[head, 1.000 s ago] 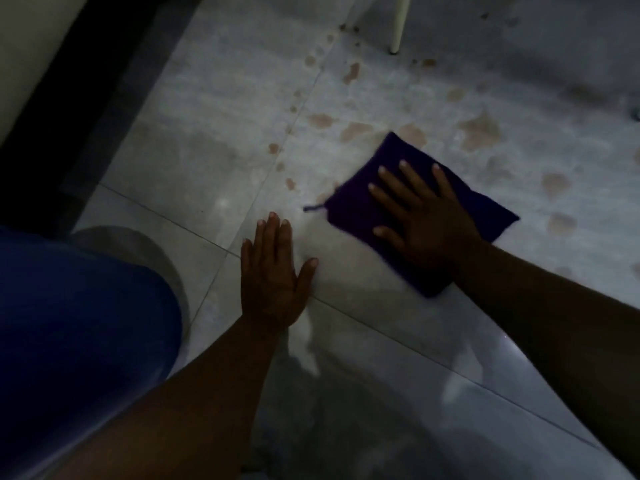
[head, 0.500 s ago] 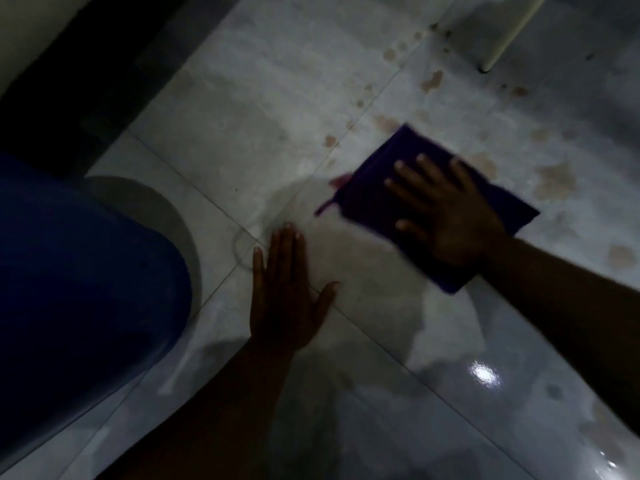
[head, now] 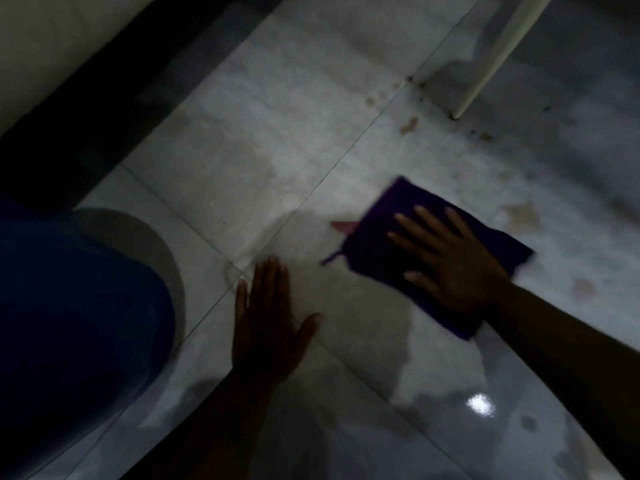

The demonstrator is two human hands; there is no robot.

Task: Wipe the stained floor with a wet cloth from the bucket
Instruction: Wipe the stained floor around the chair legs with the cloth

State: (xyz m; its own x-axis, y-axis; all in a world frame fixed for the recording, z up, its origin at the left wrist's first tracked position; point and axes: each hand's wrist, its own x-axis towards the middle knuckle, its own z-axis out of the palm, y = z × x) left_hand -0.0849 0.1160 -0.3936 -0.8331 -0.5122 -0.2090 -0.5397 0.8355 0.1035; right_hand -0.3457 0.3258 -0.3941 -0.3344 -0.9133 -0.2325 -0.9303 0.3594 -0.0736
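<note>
A dark purple cloth [head: 375,233] lies flat on the grey tiled floor [head: 249,168], right of centre. My right hand [head: 453,261] presses down on it with fingers spread, covering its middle. My left hand [head: 266,323] rests flat on the bare tile to the left, palm down, holding nothing. Brown stains [head: 521,216] mark the floor right of the cloth, and smaller spots [head: 409,125] sit farther back along the tile joint. A blue bucket [head: 76,323] fills the lower left, its inside hidden.
A pale furniture leg [head: 485,67] stands on the floor at the upper right. A dark skirting strip [head: 104,109] and a light wall run along the upper left. The tiles near me look wet, with a bright glare spot [head: 480,404].
My right hand has slid the cloth over the stains by the tile joint, which have faded there. The view has shifted, and the left hand stays planted.
</note>
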